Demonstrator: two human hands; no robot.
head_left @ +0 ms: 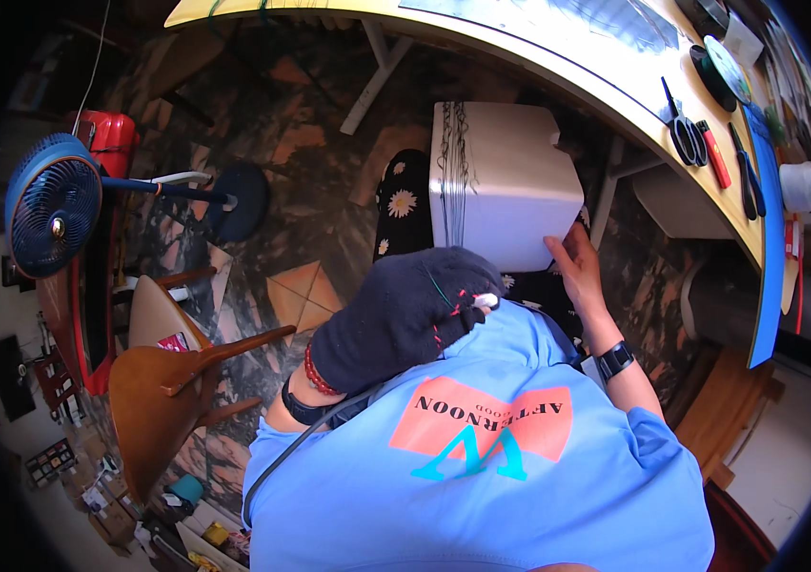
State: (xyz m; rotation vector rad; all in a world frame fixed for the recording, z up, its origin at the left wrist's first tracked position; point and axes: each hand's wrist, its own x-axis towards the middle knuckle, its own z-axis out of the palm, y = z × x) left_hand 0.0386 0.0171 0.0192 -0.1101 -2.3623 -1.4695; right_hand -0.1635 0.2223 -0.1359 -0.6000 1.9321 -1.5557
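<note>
A white block-like box (501, 162), perhaps foam, rests on my lap over dark daisy-print cloth. Several thin dark threads (455, 172) with small knots or loops run down its left part to my left hand (410, 310). That hand wears a black knitted glove with red stitching, its fingers closed in front of my blue shirt. One pale fingertip shows, and a green thread crosses the glove. The threads' ends are hidden by the glove. My bare right hand (577, 267) grips the box's near right corner, thumb on the near face.
On the yellow table (606, 71) lie scissors (682, 133), a red lighter (713, 154), dark-handled pliers (747, 176) and a spool (720, 71). A white thread roll (801, 187) is at the right. To my left stand a blue fan (55, 205) and a wooden chair (153, 410).
</note>
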